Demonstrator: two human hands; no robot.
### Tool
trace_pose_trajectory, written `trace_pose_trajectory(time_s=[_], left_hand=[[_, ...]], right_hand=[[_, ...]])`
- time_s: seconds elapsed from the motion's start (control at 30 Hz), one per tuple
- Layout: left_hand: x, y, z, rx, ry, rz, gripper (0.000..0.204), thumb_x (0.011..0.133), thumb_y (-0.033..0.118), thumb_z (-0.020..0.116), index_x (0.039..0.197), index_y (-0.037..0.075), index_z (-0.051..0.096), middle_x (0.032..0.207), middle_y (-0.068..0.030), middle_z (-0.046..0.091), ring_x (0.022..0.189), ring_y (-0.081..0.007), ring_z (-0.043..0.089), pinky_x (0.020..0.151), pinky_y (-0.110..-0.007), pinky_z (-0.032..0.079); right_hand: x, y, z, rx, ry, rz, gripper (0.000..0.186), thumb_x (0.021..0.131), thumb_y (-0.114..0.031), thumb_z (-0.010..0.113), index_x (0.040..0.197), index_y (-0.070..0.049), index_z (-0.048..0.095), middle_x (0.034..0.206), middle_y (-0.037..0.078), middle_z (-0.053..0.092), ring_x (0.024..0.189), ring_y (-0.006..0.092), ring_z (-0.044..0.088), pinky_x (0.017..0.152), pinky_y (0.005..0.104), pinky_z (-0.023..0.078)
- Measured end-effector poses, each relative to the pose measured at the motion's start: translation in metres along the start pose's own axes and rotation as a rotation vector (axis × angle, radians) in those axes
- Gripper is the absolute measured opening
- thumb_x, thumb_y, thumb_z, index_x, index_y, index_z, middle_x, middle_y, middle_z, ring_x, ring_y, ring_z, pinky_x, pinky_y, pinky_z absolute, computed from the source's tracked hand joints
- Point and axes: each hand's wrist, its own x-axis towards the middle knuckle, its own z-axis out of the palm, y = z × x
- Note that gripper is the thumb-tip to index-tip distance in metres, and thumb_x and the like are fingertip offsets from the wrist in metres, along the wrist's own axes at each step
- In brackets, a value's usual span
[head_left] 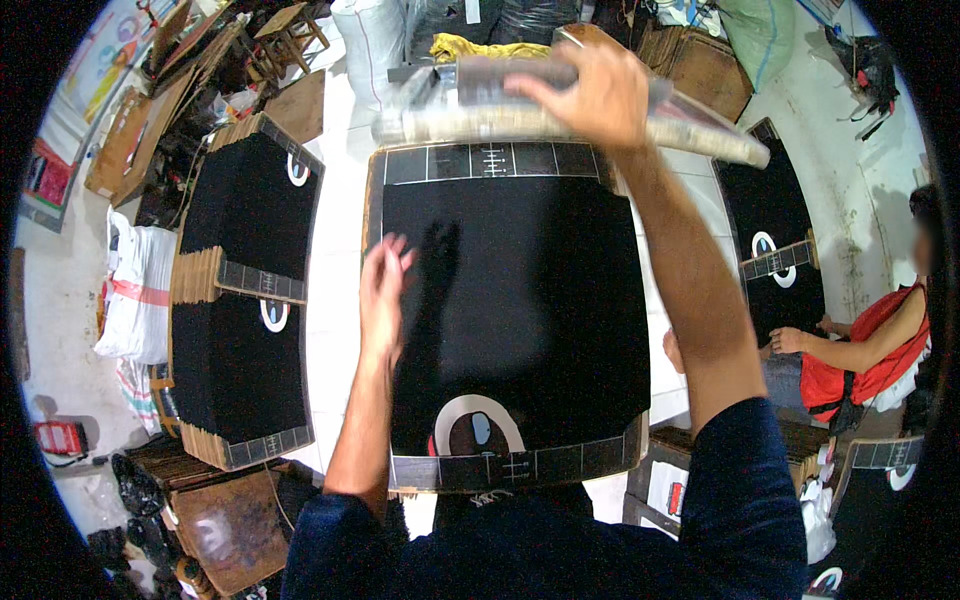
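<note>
A black cloth panel [515, 290] lies flat on a board in front of me, with a dark strip with white lines along its far and near edges. Near its front edge is a printed white ring [480, 412] with a dark middle and a small light-blue shape. Past the far edge, my right hand [600, 95] is closed on a long framed screen [460, 118], which is tilted and smeared by motion. Beside the board's left edge, my left hand [383, 290] holds nothing; its fingers are loosely bent and apart.
Further boards with black cloth [245, 200] stand in a row on the left, and another [775, 240] on the right. A seated person in a red top [865, 345] is at the right. White sacks [140, 290] and cardboard stacks [220, 510] line the left side.
</note>
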Motion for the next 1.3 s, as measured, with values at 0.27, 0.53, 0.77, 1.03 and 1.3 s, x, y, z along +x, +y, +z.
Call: trace_pose_trajectory(time_s=[0.27, 0.53, 0.77, 1.03, 1.3], left_hand=[[0.041, -0.029, 0.08, -0.68, 0.448, -0.787, 0.083, 0.1, 0.071, 0.031, 0.148, 0.006, 0.048, 0.143, -0.0182, 0.048, 0.125, -0.0324, 0.05, 0.102, -0.05, 0.042], [0.019, -0.143, 0.03, 0.826, 0.419, 0.115, 0.085, 0.081, 0.051, 0.085, 0.134, -0.006, 0.05, 0.124, -0.0217, 0.056, 0.114, -0.035, 0.057, 0.101, -0.047, 0.046], [0.026, -0.164, 0.019, 1.171, 0.056, 0.268, 0.132, 0.066, 0.07, 0.086, 0.158, -0.004, 0.026, 0.157, -0.0252, 0.04, 0.148, -0.0393, 0.037, 0.123, -0.055, 0.026], [0.026, -0.164, 0.021, 1.224, 0.044, 0.249, 0.128, 0.066, 0.062, 0.091, 0.156, -0.005, 0.029, 0.155, -0.0266, 0.041, 0.147, -0.0393, 0.038, 0.122, -0.055, 0.029], [0.027, -0.166, 0.021, 1.126, 0.08, 0.394, 0.121, 0.069, 0.058, 0.091, 0.153, -0.008, 0.034, 0.15, -0.0284, 0.047, 0.143, -0.041, 0.044, 0.12, -0.055, 0.033]], right_hand=[[-0.199, -0.068, 0.026, 0.12, -0.401, 0.185, 0.055, 0.073, -0.064, 0.079, 0.089, -0.012, 0.073, 0.09, 0.006, 0.066, 0.092, 0.0272, 0.062, 0.083, 0.0493, 0.041], [-0.236, -0.054, 0.078, 0.252, -0.729, 0.213, 0.046, 0.079, -0.052, 0.078, 0.1, -0.012, 0.069, 0.093, 0.005, 0.069, 0.093, 0.0287, 0.065, 0.082, 0.0485, 0.044], [-0.176, -0.011, 0.156, 0.216, -0.773, 0.13, 0.043, 0.084, -0.038, 0.08, 0.115, -0.011, 0.07, 0.099, 0.009, 0.072, 0.097, 0.0326, 0.067, 0.083, 0.051, 0.045], [-0.16, -0.002, 0.221, 0.168, -0.573, 0.178, 0.034, 0.086, -0.033, 0.079, 0.108, -0.011, 0.066, 0.102, 0.006, 0.069, 0.101, 0.0314, 0.064, 0.084, 0.0506, 0.045], [-0.213, -0.044, 0.115, 0.1, -0.762, 0.119, 0.025, 0.08, -0.017, 0.078, 0.103, -0.015, 0.068, 0.1, 0.004, 0.069, 0.098, 0.0259, 0.065, 0.084, 0.0445, 0.046]])
